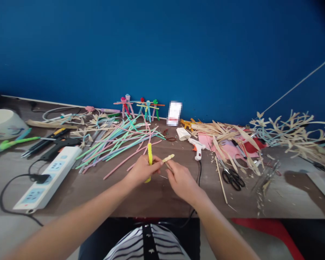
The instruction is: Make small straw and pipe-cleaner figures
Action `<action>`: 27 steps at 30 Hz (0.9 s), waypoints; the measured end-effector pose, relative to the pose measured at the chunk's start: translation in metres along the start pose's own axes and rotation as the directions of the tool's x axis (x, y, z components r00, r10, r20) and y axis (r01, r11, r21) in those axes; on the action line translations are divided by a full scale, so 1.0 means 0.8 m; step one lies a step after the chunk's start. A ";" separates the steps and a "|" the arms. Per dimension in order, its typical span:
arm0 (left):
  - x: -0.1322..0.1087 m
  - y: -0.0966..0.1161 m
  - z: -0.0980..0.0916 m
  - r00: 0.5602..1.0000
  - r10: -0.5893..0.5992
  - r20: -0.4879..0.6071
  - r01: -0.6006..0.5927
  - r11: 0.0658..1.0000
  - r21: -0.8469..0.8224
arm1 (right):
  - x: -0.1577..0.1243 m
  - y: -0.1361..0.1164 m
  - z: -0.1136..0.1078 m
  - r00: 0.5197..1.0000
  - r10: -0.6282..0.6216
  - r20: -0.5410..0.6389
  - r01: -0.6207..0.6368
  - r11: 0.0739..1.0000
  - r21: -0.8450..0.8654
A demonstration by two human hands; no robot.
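My left hand [143, 169] is closed around a bright yellow pipe cleaner [150, 153] that stands upright, its lower end showing below my fingers. Between both hands' fingertips sits a short pale yellow twisted piece [168, 158], pointing up and to the right. My right hand [182, 182] pinches this piece from the right, close beside the left thumb. Loose pastel pipe cleaners [119, 139] lie in a spread heap beyond my left hand. Several small pipe-cleaner figures [148, 110] lean upright against the blue wall.
A white glue gun [197, 147], black scissors [233, 179] and a thin wooden stick [221, 180] lie to the right, near piled pale strips [219, 131] and pink sheets [223, 150]. On the left are a power strip [50, 178], a black glue gun [61, 145] and a white bowl [5, 122].
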State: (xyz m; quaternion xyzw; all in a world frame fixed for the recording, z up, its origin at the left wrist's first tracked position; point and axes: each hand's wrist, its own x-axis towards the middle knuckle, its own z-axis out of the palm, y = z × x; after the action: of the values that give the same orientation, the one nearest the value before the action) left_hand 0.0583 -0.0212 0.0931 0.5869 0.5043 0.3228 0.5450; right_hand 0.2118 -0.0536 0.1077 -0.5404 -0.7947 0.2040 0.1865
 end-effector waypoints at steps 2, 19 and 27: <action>0.002 -0.006 -0.003 0.998 0.056 -0.038 -0.052 0.993 0.102 | -0.003 -0.006 -0.003 0.996 0.046 0.077 -0.034 0.987 -0.158; -0.016 0.029 -0.006 0.991 0.062 0.115 -0.130 0.389 0.912 | 0.008 -0.019 -0.041 0.904 -0.075 0.421 0.289 0.832 -0.474; -0.013 0.027 -0.014 0.948 0.036 0.316 -0.285 0.540 0.792 | 0.050 0.011 -0.056 0.806 -0.318 0.499 0.307 0.946 0.107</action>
State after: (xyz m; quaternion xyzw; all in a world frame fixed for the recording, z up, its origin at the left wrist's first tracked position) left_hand 0.0502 -0.0252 0.1182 0.8548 0.4633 0.0157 0.2332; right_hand 0.2281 -0.0076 0.1437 -0.3271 -0.8911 0.3146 0.0065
